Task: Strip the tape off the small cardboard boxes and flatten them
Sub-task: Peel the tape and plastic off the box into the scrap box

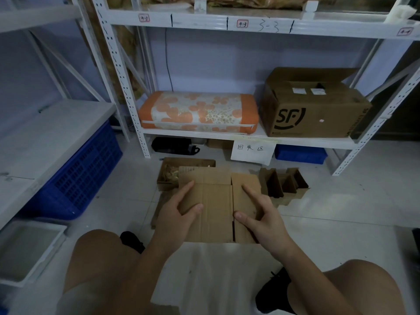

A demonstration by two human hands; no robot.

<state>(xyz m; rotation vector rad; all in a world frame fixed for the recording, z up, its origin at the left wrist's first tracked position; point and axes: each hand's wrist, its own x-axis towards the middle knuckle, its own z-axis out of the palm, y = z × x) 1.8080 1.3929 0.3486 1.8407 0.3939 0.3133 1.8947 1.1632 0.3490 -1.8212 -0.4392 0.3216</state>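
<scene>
Flattening step: both hands, left hand (pixel 176 209) and right hand (pixel 264 214), pinch the flattened brown cardboard box (pixel 211 201), fingers (pixel 188 189) spread; next, lay it down.

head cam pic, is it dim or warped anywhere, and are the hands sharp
Head view: dim, bluish light, no glare; wide-angle bending bows the shelf uprights near the edges; left hand and right hand on the flattened cardboard box are fairly sharp; knees at the bottom are soft.

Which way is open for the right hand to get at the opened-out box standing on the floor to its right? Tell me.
Probably straight across, yes. The right hand holds the flattened cardboard, and the standing box lies just beyond its fingers, nothing between. It must let go first.
</scene>
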